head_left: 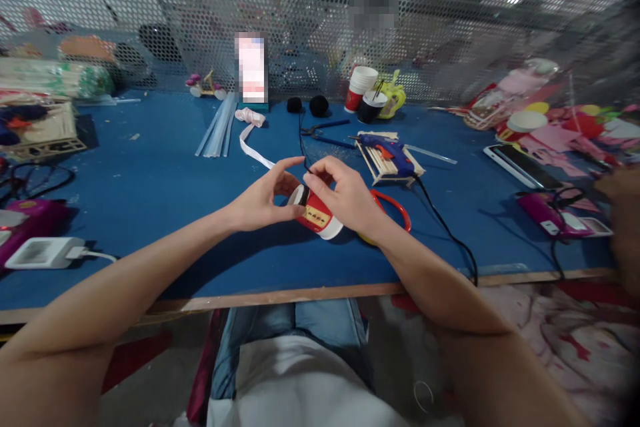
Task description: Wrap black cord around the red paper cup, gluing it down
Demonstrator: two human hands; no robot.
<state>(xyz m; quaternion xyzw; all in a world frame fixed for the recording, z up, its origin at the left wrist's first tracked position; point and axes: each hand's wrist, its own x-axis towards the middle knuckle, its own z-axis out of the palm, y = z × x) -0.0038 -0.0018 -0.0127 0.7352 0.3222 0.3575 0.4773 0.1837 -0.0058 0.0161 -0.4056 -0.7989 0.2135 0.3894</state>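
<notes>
Just above the table's front part, my left hand (pixel 273 197) grips a red and white paper cup (pixel 320 213) by its rim end. The cup lies tilted on its side, its white base toward me. Black yarn (pixel 305 195) is wound about the cup near the rim. My right hand (pixel 337 190) is closed over the cup's upper side, thumb and forefinger pinching the black yarn. From there the strand runs back toward two black yarn balls (pixel 319 105). My right wrist partly hides a red ring-shaped thing (pixel 400 210).
A blue glue gun (pixel 395 153) rests on a small stick rack, its cord trailing to the front edge. Behind my hands are pliers (pixel 325 133), glue sticks (pixel 217 127), white ribbon (pixel 255 155) and stacked cups (pixel 361 88). Another person's hand (pixel 623 193) shows far right.
</notes>
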